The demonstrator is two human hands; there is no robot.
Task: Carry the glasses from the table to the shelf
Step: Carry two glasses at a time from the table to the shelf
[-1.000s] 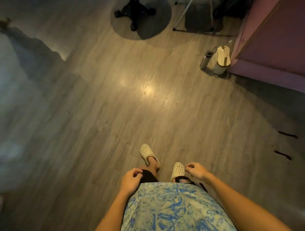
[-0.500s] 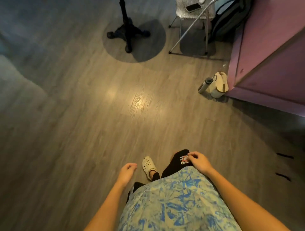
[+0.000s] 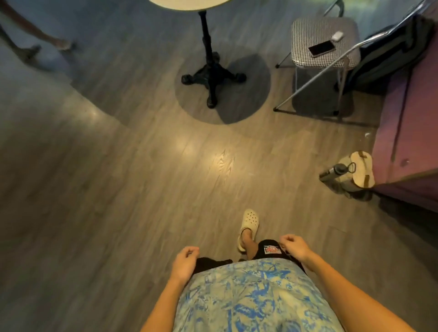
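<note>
The pale rim of a round table shows at the top edge, standing on a black pedestal with clawed feet. No glasses and no shelf are in view. My left hand hangs by my hip with its fingers loosely curled and nothing in it. My right hand hangs at the other hip, fingers also curled, holding nothing. Both hands are far from the table, over the wooden floor.
A checked folding chair with a phone and a small white case stands at the upper right. A purple cabinet fills the right edge, with a bottle and a cream bag at its foot. Another person's legs show at the upper left.
I have walked forward: the table pedestal, chair and bag have come closer and lower in view. My arms swing at my sides, and my right foot has stepped ahead.
</note>
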